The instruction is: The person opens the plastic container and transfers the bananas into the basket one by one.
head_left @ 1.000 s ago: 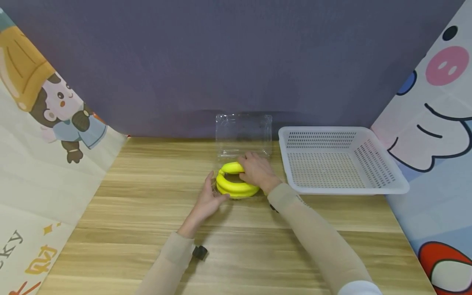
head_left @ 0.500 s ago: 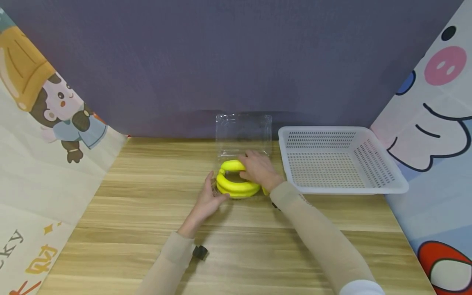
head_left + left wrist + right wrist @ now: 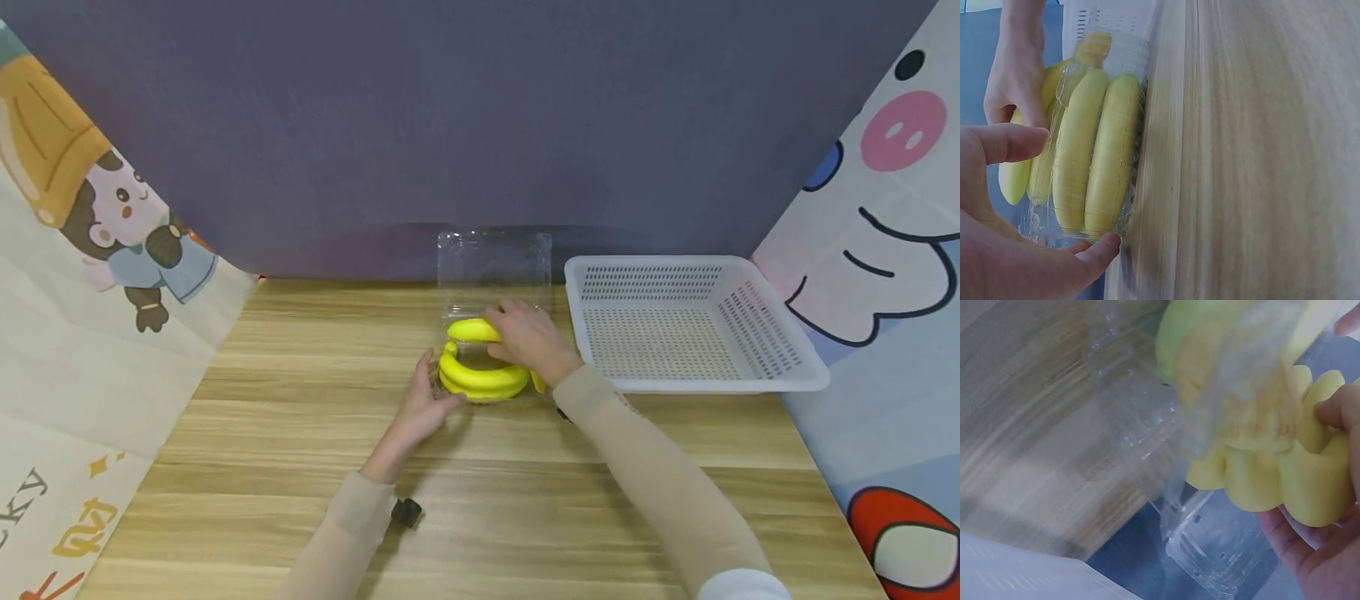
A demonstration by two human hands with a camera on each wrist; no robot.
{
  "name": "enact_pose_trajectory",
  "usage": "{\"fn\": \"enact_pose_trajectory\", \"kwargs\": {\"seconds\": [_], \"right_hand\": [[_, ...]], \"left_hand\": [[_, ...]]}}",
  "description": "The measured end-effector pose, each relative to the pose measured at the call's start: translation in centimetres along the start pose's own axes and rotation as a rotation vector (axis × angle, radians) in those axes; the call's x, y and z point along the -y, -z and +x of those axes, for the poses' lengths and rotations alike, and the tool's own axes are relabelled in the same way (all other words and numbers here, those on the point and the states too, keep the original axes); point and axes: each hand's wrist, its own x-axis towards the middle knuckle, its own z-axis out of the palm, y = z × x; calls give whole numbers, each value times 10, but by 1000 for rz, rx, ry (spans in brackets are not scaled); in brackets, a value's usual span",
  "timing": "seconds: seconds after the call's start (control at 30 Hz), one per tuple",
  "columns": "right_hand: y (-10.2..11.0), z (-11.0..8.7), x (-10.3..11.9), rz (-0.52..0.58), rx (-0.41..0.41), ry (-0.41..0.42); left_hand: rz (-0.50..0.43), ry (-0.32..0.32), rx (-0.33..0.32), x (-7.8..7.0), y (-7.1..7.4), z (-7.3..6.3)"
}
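Yellow bananas lie in a clear plastic clamshell box (image 3: pixel 495 267), its lid standing up at the back. My right hand (image 3: pixel 529 340) grips an upper banana (image 3: pixel 473 330) of the bunch, thumb on the near side and fingers over the far side. In the right wrist view this hand is around several joined bananas (image 3: pixel 1316 494). My left hand (image 3: pixel 417 408) holds the box's near left corner between thumb and fingers. Through the clear wall (image 3: pixel 1138 56) in the left wrist view, two lower bananas (image 3: pixel 1077 150) show side by side. The right palm hides part of the bunch.
Right of the box stands a white perforated plastic basket (image 3: pixel 750 387). A dark grey wall (image 3: pixel 360 125) rises behind the wooden table (image 3: pixel 300 467). Printed cartoon panels (image 3: pixel 892 275) border both sides.
My right hand has shifted slightly back and up with the upper banana, widening the gap to the lower ones. The left hand stays at the box corner.
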Motion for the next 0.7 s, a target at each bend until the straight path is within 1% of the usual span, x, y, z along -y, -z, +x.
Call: {"fn": "enact_pose_trajectory", "kwargs": {"seconds": [0.17,0.4,0.7], "right_hand": [[7,-3,1,6,-1,2],[18,-6,3,-33,-50,33],[33,-13,5,-58,-97,62]], "left_hand": [[-6,-12,6,0,0,0],[0,-5,11,-1,1,-1],[17,-22,9,1,0,1]]}}
